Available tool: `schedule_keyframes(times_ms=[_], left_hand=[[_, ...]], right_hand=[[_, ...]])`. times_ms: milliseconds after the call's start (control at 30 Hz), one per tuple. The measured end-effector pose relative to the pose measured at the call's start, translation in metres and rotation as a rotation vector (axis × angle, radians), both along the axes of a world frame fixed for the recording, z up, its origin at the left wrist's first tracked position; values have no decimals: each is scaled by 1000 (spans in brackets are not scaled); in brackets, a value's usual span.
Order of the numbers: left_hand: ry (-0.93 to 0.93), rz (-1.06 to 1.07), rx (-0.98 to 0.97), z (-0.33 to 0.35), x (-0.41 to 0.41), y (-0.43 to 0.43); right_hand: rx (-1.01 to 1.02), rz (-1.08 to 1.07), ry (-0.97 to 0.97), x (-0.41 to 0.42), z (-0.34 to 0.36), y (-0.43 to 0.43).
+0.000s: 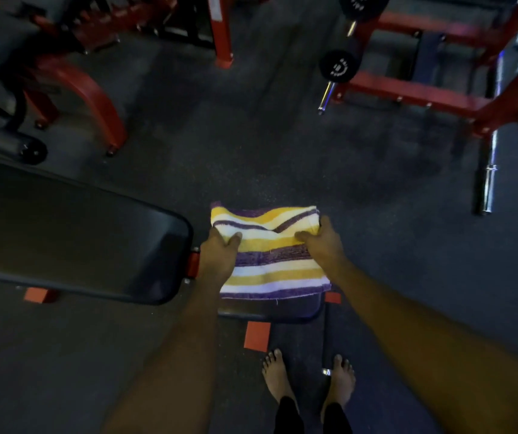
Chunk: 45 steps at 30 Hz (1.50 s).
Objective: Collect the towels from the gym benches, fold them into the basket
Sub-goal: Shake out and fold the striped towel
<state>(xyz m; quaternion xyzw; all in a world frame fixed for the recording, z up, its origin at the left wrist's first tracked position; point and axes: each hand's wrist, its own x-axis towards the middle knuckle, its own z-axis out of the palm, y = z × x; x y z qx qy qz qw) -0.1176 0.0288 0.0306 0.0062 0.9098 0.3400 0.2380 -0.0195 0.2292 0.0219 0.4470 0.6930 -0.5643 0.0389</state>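
Note:
A folded towel [271, 261] with yellow, white and purple stripes lies on the small black seat pad [270, 310] of a gym bench. My left hand [218, 256] grips the towel's left edge, thumb on top. My right hand [321, 242] grips its right edge the same way. The far part of the towel is lifted slightly between the two hands. No basket shows in this view.
The bench's long black back pad [73, 236] stretches to the left. A red-framed machine [94, 98] stands at the far left, a red rack with black weight plates [339, 65] and chrome bars [487, 183] at the right. My bare feet [309, 380] stand on dark rubber floor.

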Motion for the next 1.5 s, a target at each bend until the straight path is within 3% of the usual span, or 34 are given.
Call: schedule_keyframes(times_ms=[233, 367, 500, 700, 967, 1267, 1500], left_hand=[[270, -133, 253, 142, 12, 51], [416, -445, 260, 187, 39, 102], [495, -615, 323, 206, 82, 167], [448, -868, 431, 219, 196, 275], [338, -1162, 578, 221, 415, 402], [207, -1568, 524, 195, 622, 490], [121, -1845, 388, 146, 748, 551]], right_hand=[[129, -81, 205, 48, 134, 42], [198, -204, 260, 105, 183, 80], [241, -354, 284, 176, 210, 119], [297, -594, 264, 329, 223, 174], [372, -901, 229, 566, 228, 220], [359, -1267, 231, 765, 192, 215], [282, -1486, 20, 865, 157, 218]])
